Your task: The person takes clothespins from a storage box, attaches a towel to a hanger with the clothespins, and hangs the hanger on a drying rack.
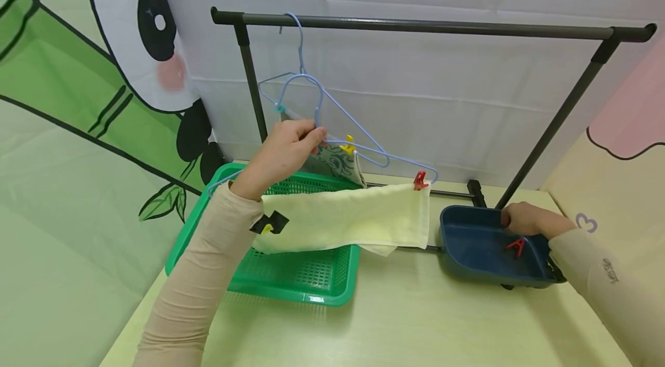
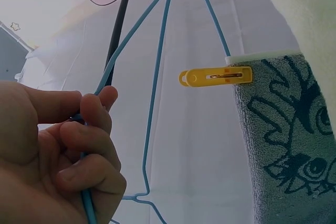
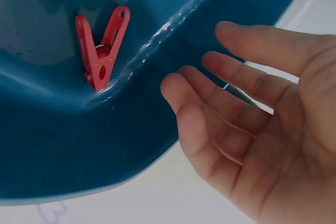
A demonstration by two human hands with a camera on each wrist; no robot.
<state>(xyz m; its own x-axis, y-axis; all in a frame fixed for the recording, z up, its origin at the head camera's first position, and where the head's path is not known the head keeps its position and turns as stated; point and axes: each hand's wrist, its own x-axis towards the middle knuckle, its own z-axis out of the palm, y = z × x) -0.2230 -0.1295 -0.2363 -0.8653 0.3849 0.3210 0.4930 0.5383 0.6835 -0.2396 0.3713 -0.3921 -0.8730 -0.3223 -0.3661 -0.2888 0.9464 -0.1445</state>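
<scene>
My left hand point(image 1: 280, 153) grips a blue wire hanger point(image 1: 381, 145) near the base of its hook, fingers curled round the wire in the left wrist view. From it hangs a pale yellow towel point(image 1: 348, 220), with a red clothespin point(image 1: 419, 181) at its right corner; my forearm hides the left corner. Behind, another blue hanger point(image 1: 301, 47) on the rail carries a grey patterned towel point(image 2: 289, 129) with a yellow clothespin point(image 2: 215, 76). My right hand point(image 1: 530, 220) is at the dark blue basin point(image 1: 467, 240), fingers loosely bent and holding nothing. Inside lies a red clothespin point(image 3: 102, 51), apart from the fingers.
A black metal rack point(image 1: 415, 25) spans the back, its right post point(image 1: 556, 124) rising behind the basin. Below the yellow towel stands a green plastic basket point(image 1: 332, 292). A printed cloth backdrop point(image 1: 415, 101) rises behind the pale table point(image 1: 400, 321).
</scene>
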